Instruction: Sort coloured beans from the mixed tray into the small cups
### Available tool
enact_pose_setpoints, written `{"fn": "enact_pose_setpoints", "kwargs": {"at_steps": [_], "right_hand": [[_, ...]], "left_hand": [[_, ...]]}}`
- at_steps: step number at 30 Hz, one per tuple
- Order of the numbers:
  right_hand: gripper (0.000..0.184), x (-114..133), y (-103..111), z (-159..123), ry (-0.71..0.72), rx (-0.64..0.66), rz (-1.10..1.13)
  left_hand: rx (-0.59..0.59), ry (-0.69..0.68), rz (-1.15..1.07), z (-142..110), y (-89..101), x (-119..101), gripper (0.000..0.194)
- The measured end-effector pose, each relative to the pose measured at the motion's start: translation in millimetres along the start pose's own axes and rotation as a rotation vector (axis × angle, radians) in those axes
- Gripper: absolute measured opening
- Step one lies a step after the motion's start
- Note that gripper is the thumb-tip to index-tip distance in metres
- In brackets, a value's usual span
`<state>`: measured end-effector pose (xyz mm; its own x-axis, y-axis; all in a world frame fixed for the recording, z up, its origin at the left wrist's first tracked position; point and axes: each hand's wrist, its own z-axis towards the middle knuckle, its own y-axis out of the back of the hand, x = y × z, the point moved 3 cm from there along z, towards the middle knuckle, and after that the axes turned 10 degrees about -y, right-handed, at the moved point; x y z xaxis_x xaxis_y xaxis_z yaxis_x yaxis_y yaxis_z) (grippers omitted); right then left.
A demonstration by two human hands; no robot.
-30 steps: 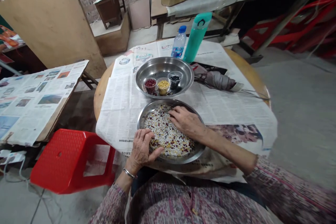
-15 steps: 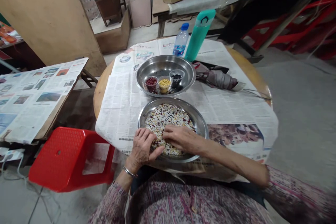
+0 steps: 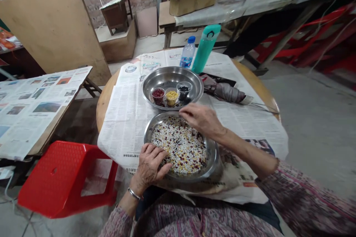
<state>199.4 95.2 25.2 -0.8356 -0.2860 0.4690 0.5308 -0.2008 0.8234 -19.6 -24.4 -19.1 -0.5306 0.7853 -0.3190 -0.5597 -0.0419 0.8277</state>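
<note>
Gently brace the near basin (image 3: 212,158) with your spread left hand (image 3: 150,164); your right hand (image 3: 204,120) bunches, whether pinching anything I cannot tell.

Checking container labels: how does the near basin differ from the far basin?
Contents: the near basin holds a loose white, red, yellow and black mix; the far basin holds three clear cups, sorted red, yellow and black.
Contact: the left hand rests at the near basin's edge, away from the far basin.
Shared: both are round, shiny metal, on newspaper.
</note>
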Motion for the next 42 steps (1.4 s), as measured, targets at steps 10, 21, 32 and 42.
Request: {"fn": "enact_pose_setpoints", "kwargs": {"at_steps": [10, 21, 32, 42], "right_hand": [[0.016, -38.5, 18.8, 116.5, -0.385, 0.082, -0.253], [0.008, -51.8, -3.7, 130.8, -0.423, 0.199, -0.282], [0.021, -12.5, 16.5, 58.8, -0.161, -0.019, -0.056], [0.014, 62.3, -59.6, -94.3, 0.460, 0.409, 0.116]], "left_hand": [[0.030, 0.025, -0.010, -1.1, -1.2, 1.7, 0.034], [0.034, 0.037, -0.015, -1.2, -0.3, 1.3, 0.032], [-0.007, 0.038, -0.014, -2.1, 0.6, 0.8, 0.034], [-0.175, 0.078, -0.062, -8.0, 1.5, 4.4, 0.033]]}}
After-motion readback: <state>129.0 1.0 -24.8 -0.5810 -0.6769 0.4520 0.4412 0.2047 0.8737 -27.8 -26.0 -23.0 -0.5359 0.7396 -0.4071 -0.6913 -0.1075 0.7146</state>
